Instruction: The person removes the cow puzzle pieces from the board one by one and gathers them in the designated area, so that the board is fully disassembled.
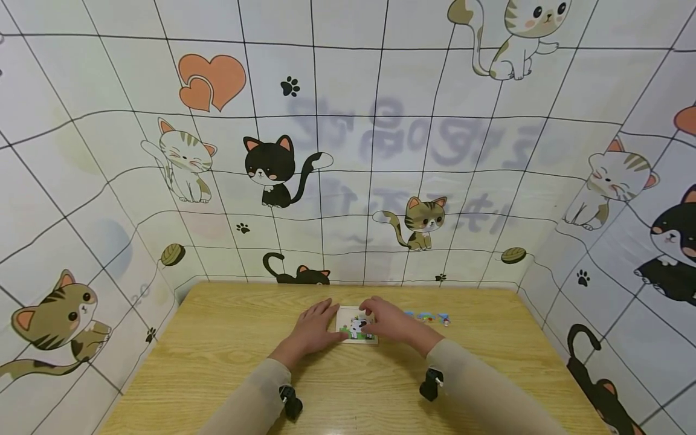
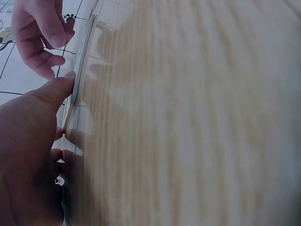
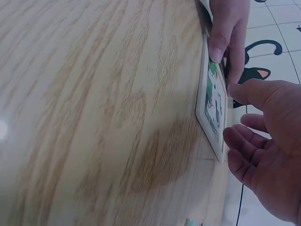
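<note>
A small jigsaw puzzle point(image 1: 357, 330) in a pale frame lies flat on the table, showing a black-and-white cow on green. My left hand point(image 1: 312, 329) rests at its left side, fingers stretched out, its thumb pressing on the frame's edge. The left wrist view also shows this thumb point(image 2: 59, 89) against the board's rim point(image 2: 81, 70). Over the puzzle's right part is my right hand point(image 1: 393, 323). In the right wrist view the right hand point(image 3: 270, 141) has loosely bent fingers close to the puzzle point(image 3: 212, 96), with nothing visible between thumb and fingers.
Several small colourful pieces point(image 1: 426, 316) lie on the wooden table point(image 1: 228, 350) to the right, partly behind the right hand. A wall sheet point(image 1: 348, 139) with cartoon cats and grid lines stands behind the table and along both sides.
</note>
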`<move>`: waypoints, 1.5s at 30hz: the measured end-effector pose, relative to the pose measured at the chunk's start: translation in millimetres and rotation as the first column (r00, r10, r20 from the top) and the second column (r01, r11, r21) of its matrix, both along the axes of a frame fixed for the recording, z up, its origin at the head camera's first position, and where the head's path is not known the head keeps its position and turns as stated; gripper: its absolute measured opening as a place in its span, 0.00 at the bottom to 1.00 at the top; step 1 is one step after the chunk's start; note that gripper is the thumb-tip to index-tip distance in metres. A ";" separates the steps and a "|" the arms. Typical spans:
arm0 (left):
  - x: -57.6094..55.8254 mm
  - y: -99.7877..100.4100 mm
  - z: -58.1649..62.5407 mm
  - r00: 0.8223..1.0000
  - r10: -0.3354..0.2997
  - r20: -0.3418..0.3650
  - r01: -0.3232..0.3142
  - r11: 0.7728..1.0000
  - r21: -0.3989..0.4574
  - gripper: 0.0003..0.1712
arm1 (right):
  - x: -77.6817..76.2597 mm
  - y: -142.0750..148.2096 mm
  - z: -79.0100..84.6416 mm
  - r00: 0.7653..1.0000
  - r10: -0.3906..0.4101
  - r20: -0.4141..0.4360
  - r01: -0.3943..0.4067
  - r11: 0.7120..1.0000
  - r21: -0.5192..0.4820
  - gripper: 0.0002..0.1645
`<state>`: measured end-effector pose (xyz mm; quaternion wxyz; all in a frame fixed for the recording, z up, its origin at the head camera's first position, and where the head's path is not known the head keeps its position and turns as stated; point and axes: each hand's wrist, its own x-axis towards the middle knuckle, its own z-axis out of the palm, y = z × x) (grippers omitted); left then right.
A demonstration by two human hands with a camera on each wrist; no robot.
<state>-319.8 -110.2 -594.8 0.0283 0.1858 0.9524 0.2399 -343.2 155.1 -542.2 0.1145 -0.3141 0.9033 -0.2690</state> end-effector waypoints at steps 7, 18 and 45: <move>-2.3 -1.7 -0.1 1.000 -0.001 0.018 0.001 1.000 0.004 0.52 | -8.8 -12.9 -2.2 0.999 0.016 0.038 -0.017 0.999 0.029 0.33; -5.8 -4.1 -8.2 1.000 -0.006 -0.011 0.006 1.000 0.018 0.55 | -12.9 -27.7 2.5 0.998 0.039 0.044 -0.043 0.993 0.108 0.29; -4.7 -3.3 -8.8 1.000 0.004 0.001 -0.004 1.000 0.025 0.54 | -14.0 -32.5 -4.9 0.993 -0.070 0.093 0.063 0.995 0.072 0.26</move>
